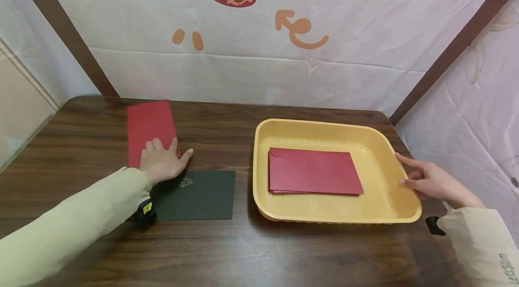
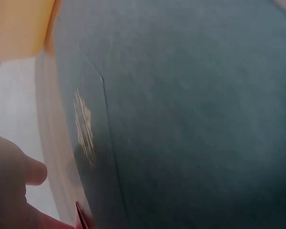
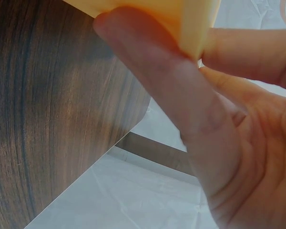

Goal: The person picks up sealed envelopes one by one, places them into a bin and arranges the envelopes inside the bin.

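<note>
My left hand [image 1: 161, 161] rests over the near end of a red envelope [image 1: 150, 122], its fingers on the paper and the thumb out to the right. Just below it lies a dark green envelope [image 1: 202, 199] with a gold print, partly covered by the hand and sleeve; its flap line shows in the left wrist view. My right hand [image 1: 439, 183] grips the right rim of a yellow tray [image 1: 324, 212], with the thumb [image 3: 157, 71] on one side of the wall and fingers on the other. Inside the tray lies a small stack of red envelopes [image 1: 314, 172].
Everything stands on a dark wood-grain table [image 1: 227, 251]. A white printed cloth [image 1: 251, 70] hangs behind the table's far edge, and more cloth [image 1: 478, 111] hangs at the right. Dark band straps [image 1: 434, 225] sit around the wrists.
</note>
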### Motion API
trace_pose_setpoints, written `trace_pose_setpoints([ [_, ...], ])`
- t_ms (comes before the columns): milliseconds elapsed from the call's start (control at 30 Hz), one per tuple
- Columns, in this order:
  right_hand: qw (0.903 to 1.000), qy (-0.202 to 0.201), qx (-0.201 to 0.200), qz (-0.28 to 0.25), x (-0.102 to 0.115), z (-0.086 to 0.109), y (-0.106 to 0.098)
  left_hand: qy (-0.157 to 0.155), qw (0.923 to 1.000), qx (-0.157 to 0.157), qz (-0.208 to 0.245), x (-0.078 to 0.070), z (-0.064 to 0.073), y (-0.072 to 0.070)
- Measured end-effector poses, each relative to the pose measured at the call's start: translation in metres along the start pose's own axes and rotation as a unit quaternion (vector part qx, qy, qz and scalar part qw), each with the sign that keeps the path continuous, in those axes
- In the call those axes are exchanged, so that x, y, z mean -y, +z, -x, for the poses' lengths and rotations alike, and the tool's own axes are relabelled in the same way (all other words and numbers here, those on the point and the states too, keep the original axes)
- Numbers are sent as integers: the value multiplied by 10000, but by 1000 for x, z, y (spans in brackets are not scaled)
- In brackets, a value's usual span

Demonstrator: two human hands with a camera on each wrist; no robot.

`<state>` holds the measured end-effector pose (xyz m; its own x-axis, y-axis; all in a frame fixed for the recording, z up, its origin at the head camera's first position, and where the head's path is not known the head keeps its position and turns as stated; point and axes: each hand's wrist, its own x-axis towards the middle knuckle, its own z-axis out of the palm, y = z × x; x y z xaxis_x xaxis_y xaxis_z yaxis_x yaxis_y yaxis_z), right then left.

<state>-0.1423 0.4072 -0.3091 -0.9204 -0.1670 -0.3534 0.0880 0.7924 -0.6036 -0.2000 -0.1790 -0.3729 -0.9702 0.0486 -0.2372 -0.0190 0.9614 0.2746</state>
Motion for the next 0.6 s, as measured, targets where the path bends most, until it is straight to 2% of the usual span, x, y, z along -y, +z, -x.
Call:
trace_pose_setpoints([
  [167, 10000, 78, 4, -12, 0, -1, -1, 104, 9998, 63, 175, -16, -4, 1],
  [333, 9999, 95, -16, 41, 1, 0, -1, 233, 9993, 110, 274, -20, -7, -1],
  [467, 10000, 60, -4, 21, 0, 0, -1, 363, 9984, 160, 394, -14, -9, -12],
  [600, 10000, 48, 15, -52, 0, 0, -1, 540, 9976, 230, 368, 1, -14, -30],
])
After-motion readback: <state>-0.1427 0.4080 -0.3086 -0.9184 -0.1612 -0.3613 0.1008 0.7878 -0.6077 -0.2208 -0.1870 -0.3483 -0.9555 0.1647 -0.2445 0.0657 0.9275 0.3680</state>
